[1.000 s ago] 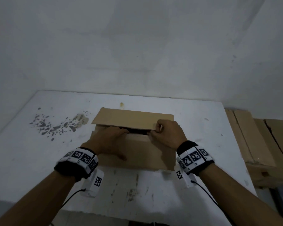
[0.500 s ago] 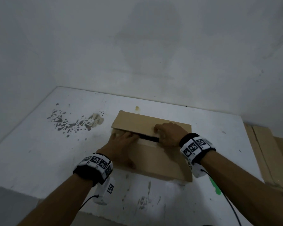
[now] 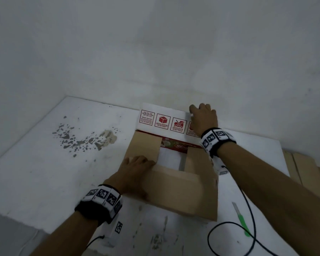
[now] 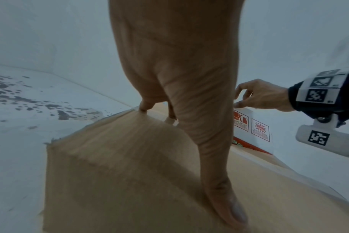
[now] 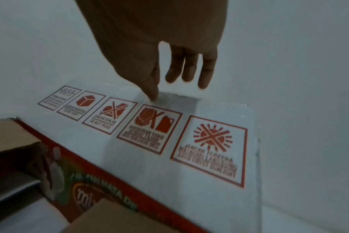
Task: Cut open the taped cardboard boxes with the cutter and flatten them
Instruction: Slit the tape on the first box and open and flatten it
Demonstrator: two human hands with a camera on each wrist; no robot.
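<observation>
An opened box (image 3: 181,193) sits on the surface (image 3: 44,174). Its near-left flap is gripped by the left hand (image 3: 135,169); its far flap is touched by the right hand's (image 3: 203,119) straight fingers. The cutter (image 3: 241,219) lies right of the box.

A plain storage or packing room: bare white walls (image 3: 155,52), a stained white worktop (image 3: 44,163) in the corner, flattened cardboard (image 3: 303,169) stacked beside.
</observation>
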